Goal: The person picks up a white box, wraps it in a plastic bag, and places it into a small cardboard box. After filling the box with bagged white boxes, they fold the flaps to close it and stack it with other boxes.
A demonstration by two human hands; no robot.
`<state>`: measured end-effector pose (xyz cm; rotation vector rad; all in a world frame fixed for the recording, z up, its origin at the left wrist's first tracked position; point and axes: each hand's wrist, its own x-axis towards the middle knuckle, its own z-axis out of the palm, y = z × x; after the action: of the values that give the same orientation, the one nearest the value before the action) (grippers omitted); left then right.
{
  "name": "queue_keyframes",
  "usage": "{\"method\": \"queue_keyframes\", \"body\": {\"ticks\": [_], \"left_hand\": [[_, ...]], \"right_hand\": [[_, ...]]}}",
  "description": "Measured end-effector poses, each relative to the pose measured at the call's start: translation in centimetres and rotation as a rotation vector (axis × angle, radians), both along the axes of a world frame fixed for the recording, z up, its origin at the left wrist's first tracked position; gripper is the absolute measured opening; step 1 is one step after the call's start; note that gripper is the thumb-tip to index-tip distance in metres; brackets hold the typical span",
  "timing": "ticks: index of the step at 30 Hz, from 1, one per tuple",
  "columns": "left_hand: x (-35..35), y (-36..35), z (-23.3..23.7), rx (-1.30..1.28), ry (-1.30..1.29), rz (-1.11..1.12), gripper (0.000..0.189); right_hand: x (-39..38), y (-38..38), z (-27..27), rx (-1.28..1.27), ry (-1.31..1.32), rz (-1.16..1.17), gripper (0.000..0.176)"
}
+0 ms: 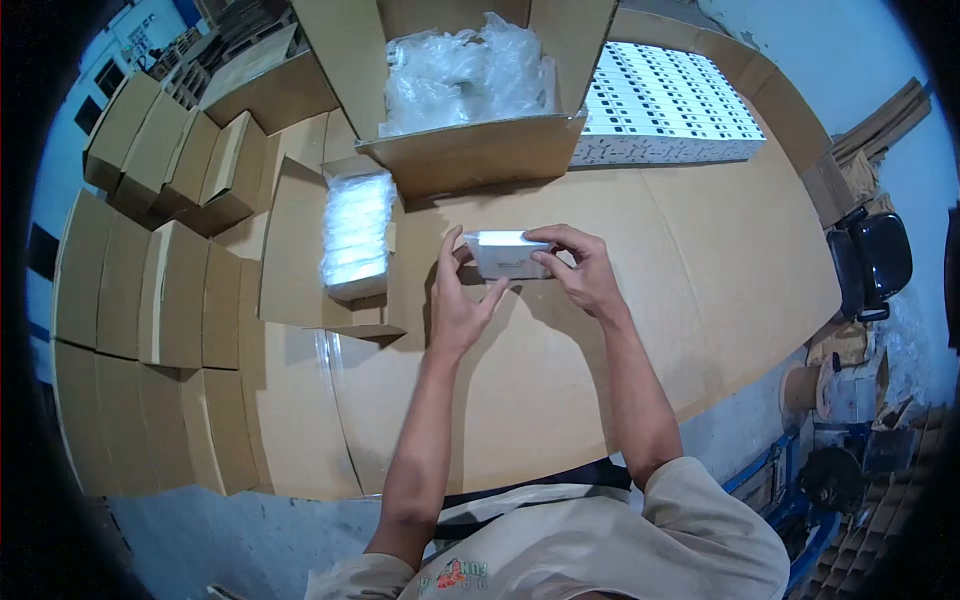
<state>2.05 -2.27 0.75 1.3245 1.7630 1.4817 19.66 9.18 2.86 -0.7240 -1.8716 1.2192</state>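
A small white box, with clear plastic showing at its left end, is held above the cardboard-covered table. My right hand pinches its right end between thumb and fingers. Around the left end curls my left hand, thumb at the lower edge and fingers partly hidden behind. Just left of my hands stands an open carton holding a row of plastic-wrapped white boxes.
A large carton full of clear plastic bags stands at the back. Right of it lies a block of printed white boxes. Brown cartons are stacked along the left side. A black chair is beyond the table's right edge.
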Motion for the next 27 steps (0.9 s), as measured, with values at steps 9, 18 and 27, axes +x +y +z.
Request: {"method": "queue_keyframes", "body": {"ticks": [9, 18, 27], "left_hand": [[1.3, -9.4, 0.4, -0.207, 0.570, -0.018, 0.078], [2.1, -18.0, 2.6, -0.395, 0.638, -0.052, 0.067], [2.0, -19.2, 2.1, -0.374, 0.606, -0.008, 0.061]], "right_hand": [[-1.5, -0.9, -0.9, -0.176, 0.323, 0.003, 0.033], [-8.0, -4.6, 2.1, -0.162, 0.480, 0.113, 0.033], [-13.5, -7.4, 2.5, -0.193, 0.447, 0.254, 0.034]]}}
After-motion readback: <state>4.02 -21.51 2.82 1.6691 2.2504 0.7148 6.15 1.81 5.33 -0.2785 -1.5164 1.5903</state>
